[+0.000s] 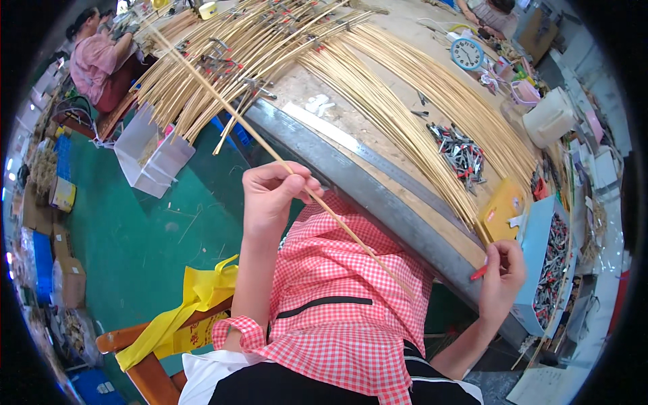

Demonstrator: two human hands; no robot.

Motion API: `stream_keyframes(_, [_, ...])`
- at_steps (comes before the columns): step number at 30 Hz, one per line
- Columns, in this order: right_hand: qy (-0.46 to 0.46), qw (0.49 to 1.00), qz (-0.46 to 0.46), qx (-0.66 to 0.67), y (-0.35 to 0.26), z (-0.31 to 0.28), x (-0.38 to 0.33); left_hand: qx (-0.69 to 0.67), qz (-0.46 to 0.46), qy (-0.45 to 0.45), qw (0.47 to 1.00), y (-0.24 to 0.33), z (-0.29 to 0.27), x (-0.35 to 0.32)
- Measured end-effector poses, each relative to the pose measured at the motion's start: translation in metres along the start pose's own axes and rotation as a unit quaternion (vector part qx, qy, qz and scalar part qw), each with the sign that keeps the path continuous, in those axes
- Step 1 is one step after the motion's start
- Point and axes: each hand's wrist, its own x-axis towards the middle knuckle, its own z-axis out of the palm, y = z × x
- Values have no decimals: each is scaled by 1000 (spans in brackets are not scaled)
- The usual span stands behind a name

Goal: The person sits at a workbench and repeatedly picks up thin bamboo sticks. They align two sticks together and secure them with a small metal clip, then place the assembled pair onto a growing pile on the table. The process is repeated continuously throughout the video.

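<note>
My left hand [273, 196] pinches a long thin bamboo strip [229, 111] between thumb and fingers. The strip runs from the upper left down across my red checked apron [337, 297] to its lower end near my lap. My right hand [503, 273] is raised beside the round workbench edge and holds a small red-handled clip [478, 273]. Many bamboo strips [405, 101] fan out over the bench, several of them held by small clamps [226, 64].
A grey metal rim [378, 196] bounds the round bench. A heap of metal clips [459, 152], a blue box of clips [550, 260], a yellow pad [503, 209], a blue clock [466, 53] lie there. Another person [94, 57] sits at far left. Green floor, white box [148, 152].
</note>
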Motion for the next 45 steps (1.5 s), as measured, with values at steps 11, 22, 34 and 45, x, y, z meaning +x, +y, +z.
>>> stream_keyframes(11, [40, 996, -49, 70, -13, 0, -14, -5, 10, -2, 1000, 2, 8, -1])
stream_keyframes(22, [-196, 953, -138, 184, -49, 86, -39, -8, 16, 9, 1000, 3, 6, -3])
stream_keyframes(34, [-221, 947, -198, 123, -45, 86, -40, 10, -10, 6, 1000, 3, 5, -2])
stream_keyframes(45, [-256, 933, -222, 119, -38, 88, -36, 50, -21, 11, 998, 3, 16, -5])
